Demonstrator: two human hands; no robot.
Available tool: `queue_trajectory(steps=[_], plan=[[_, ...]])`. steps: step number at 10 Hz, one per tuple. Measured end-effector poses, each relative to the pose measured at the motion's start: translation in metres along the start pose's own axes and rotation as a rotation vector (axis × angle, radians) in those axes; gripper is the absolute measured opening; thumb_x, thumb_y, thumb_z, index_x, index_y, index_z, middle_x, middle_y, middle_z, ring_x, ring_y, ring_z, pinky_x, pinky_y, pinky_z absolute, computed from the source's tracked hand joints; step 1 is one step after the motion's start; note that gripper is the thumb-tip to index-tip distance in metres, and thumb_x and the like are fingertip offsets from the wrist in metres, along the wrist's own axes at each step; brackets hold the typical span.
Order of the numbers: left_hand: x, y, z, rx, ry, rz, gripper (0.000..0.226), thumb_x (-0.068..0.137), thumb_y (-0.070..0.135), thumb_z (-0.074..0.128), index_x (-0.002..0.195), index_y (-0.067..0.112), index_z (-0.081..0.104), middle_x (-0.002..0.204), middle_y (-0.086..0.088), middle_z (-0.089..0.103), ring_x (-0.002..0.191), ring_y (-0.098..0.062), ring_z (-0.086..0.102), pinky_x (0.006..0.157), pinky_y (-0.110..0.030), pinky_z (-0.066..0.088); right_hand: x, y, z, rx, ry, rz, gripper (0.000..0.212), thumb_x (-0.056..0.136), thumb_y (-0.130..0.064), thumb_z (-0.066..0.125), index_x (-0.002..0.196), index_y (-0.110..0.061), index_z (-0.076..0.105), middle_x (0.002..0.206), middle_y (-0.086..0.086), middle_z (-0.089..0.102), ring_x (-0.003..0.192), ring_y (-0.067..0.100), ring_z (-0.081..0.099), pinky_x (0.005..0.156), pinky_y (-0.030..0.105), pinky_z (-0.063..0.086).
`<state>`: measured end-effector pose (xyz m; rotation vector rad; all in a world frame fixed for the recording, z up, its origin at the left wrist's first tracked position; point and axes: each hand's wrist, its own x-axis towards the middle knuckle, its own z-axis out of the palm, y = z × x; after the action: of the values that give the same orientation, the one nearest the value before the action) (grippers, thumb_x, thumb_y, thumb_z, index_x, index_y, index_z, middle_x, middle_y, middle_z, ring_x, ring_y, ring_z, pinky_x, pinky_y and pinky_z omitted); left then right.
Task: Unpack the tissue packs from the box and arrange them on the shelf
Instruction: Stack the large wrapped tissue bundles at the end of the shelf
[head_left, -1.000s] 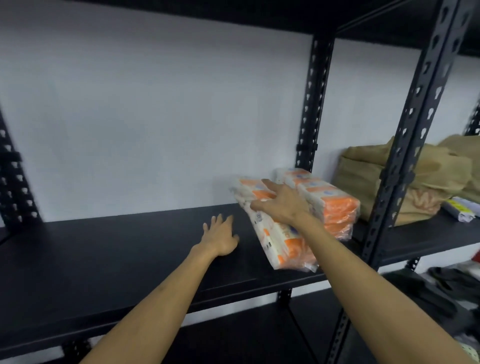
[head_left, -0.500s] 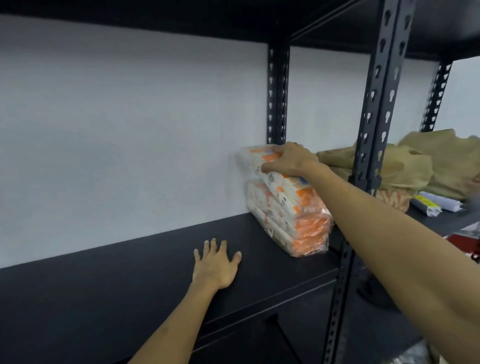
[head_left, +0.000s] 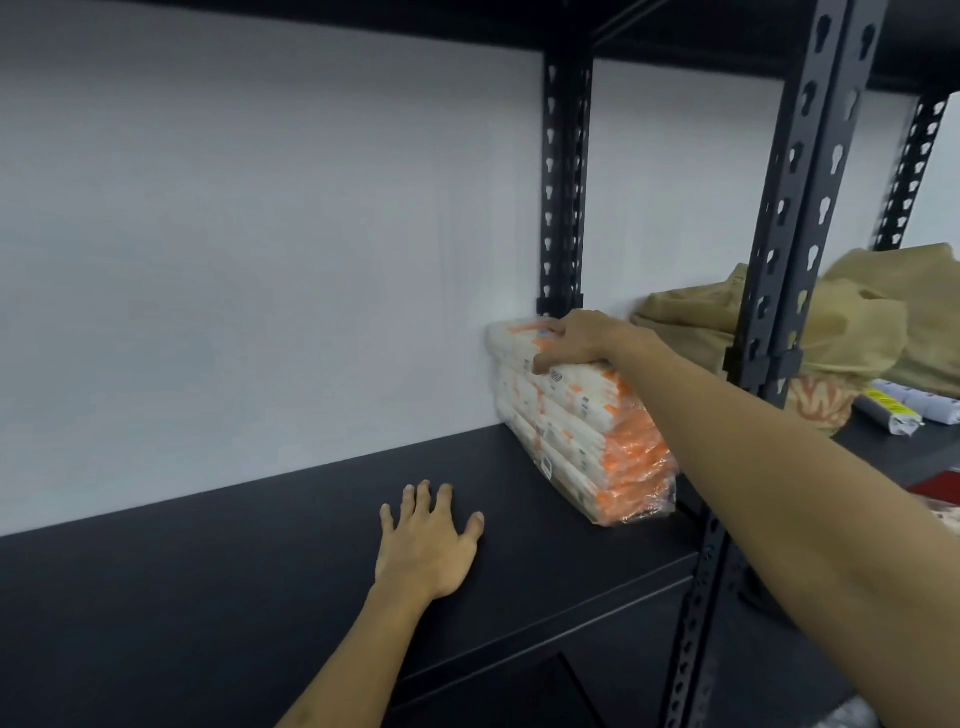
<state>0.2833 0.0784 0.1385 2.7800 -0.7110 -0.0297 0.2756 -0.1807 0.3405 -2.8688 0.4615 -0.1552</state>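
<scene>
In the head view, the bundle of tissue packs (head_left: 587, 421) stands on the black shelf (head_left: 260, 561), at its right end, close to the white wall (head_left: 260, 234) and next to the rear upright post (head_left: 563, 182). The packs are white and orange, wrapped together in a clear plastic film; they carry small printed labels, but the writing is too blurred to read. The right hand (head_left: 582, 340) rests on the top of the bundle, its fingers curled over the top pack and its thumb pressing the near side, so it holds the bundle. The left hand (head_left: 428, 540) lies flat on the shelf board, fingers spread and straight, holding nothing, well apart from the packs. Behind the front upright post (head_left: 795, 208), on the neighbouring shelf, lie crumpled brown paper bags (head_left: 857, 322); what is inside them cannot be seen. Beside them lies a small wrapped package with a yellow label (head_left: 888, 410), also not readable.
</scene>
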Motion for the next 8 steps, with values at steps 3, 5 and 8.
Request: queue_trajectory(steps=[3,5,8], plan=[[0.000,0.000,-0.001,-0.006,0.002,0.000,0.074,0.102,0.064,0.022,0.163,0.023,0.012,0.171,-0.005,0.003,0.158,-0.024,-0.006,0.126,-0.053,-0.002,-0.021,-0.005,-0.024,0.014,0.110,0.011,0.114,0.067,-0.095,0.047,0.159,-0.031,0.023,0.165,-0.001,0.026,0.148,0.030,0.032,0.119,0.057,0.027],[0.000,0.000,-0.001,-0.011,-0.002,0.006,0.075,0.101,0.064,0.021,0.163,0.023,0.012,0.171,-0.006,0.003,0.158,-0.024,-0.006,0.126,-0.053,-0.002,-0.128,0.002,0.027,0.098,0.675,-0.030,0.075,0.084,-0.064,0.062,0.148,-0.029,0.043,0.156,0.007,0.037,0.147,0.031,0.025,0.114,0.060,0.026],[-0.002,0.000,-0.002,-0.005,0.000,0.012,0.074,0.102,0.064,0.022,0.163,0.023,0.014,0.171,-0.007,0.004,0.158,-0.026,-0.003,0.126,-0.054,-0.001,-0.139,0.017,0.135,0.255,0.956,0.027,0.074,0.096,-0.040,0.062,0.158,-0.022,0.024,0.166,0.016,0.010,0.155,0.034,0.003,0.119,0.058,0.025]])
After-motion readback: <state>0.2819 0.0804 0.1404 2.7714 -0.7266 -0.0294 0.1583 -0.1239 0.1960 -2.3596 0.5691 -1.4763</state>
